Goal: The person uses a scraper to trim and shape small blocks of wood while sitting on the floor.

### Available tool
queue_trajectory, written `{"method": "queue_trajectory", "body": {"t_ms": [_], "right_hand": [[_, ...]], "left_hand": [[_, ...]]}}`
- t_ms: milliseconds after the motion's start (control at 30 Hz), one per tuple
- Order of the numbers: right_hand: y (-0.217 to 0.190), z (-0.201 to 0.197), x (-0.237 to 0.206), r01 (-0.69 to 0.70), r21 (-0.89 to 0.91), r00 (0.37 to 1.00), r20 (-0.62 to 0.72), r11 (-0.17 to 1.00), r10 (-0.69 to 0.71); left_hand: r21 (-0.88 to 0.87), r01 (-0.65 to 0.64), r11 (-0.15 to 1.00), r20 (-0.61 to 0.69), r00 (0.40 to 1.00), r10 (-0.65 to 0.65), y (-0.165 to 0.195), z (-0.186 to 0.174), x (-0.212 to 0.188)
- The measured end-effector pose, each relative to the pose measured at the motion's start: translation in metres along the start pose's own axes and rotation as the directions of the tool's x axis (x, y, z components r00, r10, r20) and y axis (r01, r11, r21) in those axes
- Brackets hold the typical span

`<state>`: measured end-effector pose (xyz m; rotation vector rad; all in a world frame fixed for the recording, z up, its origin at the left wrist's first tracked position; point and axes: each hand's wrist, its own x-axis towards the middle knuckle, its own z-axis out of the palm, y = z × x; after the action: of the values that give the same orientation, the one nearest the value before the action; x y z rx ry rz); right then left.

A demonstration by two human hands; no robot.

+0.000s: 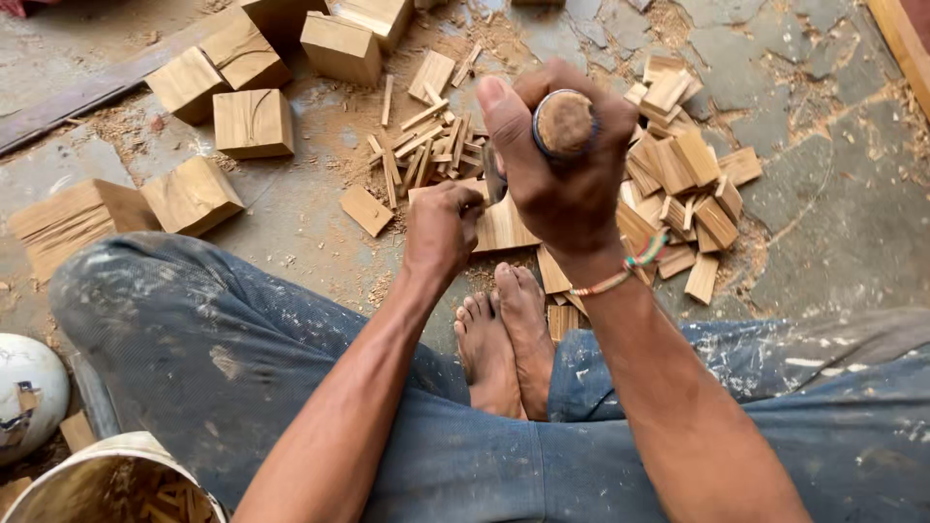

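Pale square wooden blocks (254, 122) are lying beyond the left hand (441, 228); thin wooden strips (426, 145) are scattered just ahead of it, and flat wooden slats (693, 184) are piling up beside the right hand (562, 160). The right hand is gripping a round-ended wooden tool handle (565, 123) (blade hidden). The left hand is pinching a flat pale wooden piece (504, 228), lying directly below the handle.

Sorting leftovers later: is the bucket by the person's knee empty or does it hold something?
Not empty. The bucket at the lower left shows thin wood strips inside; how deep they lie cannot be told.
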<state>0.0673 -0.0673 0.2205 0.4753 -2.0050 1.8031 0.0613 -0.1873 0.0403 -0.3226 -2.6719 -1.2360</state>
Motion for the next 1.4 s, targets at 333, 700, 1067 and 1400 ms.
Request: {"method": "queue_trajectory", "body": {"t_ms": [333,700,1067,1400], "right_hand": [[-0.003,-0.008,-0.001,0.032,-0.054,0.999,-0.004,0.998,-0.033],[-0.007,-0.008,-0.002,0.079,-0.106,0.997,0.034,0.991,-0.076],[0.004,-0.013,-0.002,-0.064,0.069,0.997,0.044,0.996,0.061],[0.021,-0.018,-0.003,-0.032,0.050,0.998,0.056,0.998,0.030]], "left_hand": [[-0.141,0.065,0.988,-0.003,0.998,-0.066,0.014,-0.001,0.003],[-0.039,0.167,0.985,0.041,0.985,-0.165,0.008,0.015,0.002],[-0.062,0.152,0.986,0.012,0.988,-0.152,0.001,0.008,-0.001],[-0.011,0.180,0.984,0.090,0.980,-0.178,-0.001,0.010,0.006]]}}
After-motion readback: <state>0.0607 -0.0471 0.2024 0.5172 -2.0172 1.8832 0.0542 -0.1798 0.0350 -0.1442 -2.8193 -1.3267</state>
